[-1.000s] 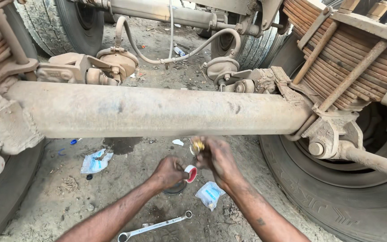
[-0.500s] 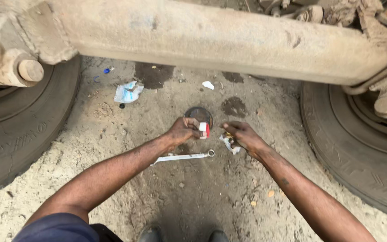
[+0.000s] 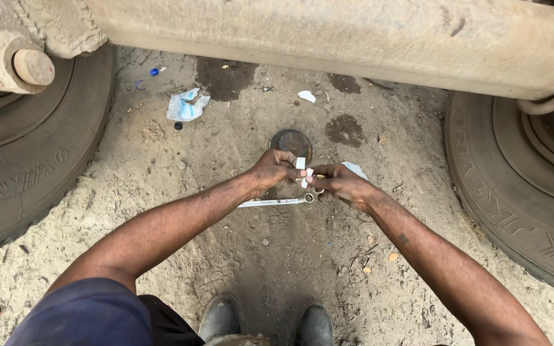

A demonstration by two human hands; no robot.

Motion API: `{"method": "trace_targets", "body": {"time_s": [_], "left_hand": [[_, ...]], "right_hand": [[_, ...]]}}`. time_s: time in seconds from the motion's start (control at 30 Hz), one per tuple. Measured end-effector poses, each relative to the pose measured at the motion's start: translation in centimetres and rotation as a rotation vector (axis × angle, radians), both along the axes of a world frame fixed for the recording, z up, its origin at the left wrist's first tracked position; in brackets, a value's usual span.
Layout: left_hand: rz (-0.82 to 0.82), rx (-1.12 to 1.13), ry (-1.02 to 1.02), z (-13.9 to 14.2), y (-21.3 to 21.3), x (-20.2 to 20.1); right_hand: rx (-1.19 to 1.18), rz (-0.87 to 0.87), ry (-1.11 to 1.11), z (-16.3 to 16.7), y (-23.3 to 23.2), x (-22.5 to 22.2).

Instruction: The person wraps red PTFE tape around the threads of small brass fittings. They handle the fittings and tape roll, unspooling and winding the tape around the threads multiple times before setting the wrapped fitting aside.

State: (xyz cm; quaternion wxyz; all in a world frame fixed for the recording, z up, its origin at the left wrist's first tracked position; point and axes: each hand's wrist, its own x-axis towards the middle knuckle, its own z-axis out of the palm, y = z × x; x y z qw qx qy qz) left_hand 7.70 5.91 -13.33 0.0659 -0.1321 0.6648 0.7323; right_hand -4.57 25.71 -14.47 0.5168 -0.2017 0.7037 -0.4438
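Under the dusty axle beam (image 3: 328, 38), left hand (image 3: 276, 169) and right hand (image 3: 341, 182) meet, fingers of both pinching a small white strip (image 3: 301, 164) just above the wrench (image 3: 276, 202) on the sandy ground (image 3: 161, 166), near a round dark lid (image 3: 290, 140).

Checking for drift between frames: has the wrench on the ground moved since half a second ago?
No. The wrench lies on the sand just below the hands, short of the round dark lid, the same as before. Only the camera view shifted.
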Motion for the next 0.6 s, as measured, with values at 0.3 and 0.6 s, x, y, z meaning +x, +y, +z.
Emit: {"method": "trace_targets", "body": {"time_s": [0.3, 0.6], "left_hand": [[0.103, -0.219, -0.161, -1.2, 0.0, 1.6], [-0.215, -1.105, -0.232, -2.6, -2.0, 3.5]], "right_hand": [[0.105, 0.019, 0.158, -1.0, 0.9, 0.0], [0.066, -0.119, -0.03, -0.7, 0.6, 0.2]]}}
